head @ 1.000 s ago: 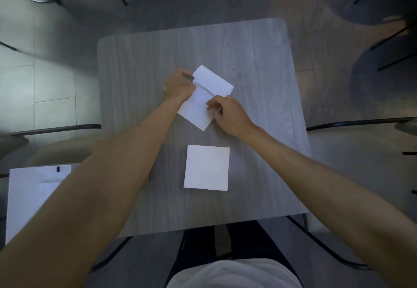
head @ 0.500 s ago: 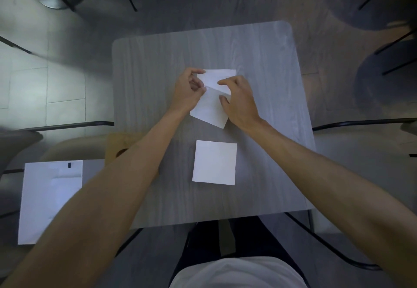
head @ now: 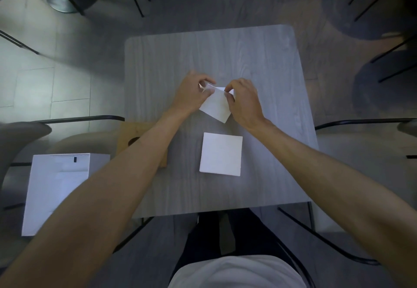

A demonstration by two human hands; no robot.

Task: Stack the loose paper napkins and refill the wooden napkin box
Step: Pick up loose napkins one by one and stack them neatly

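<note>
— Both hands meet at the middle of the grey table (head: 259,62): the left hand (head: 191,94) pinches the far left corner of a white paper napkin (head: 215,106), and the right hand (head: 242,101) pinches its far right edge, fingers curled onto the paper.

— Where are the other napkins?

— 1 squared stack of napkins (head: 221,154) lies flat on the table, near side of the held napkin, apart from it.

— And the box?

— A wooden napkin box (head: 128,136) sits at the table's left edge, mostly hidden by the left forearm. Further left stands a white bag (head: 56,188).

— Any writing?

— Nothing legible; the bag shows only a small dark mark.
</note>
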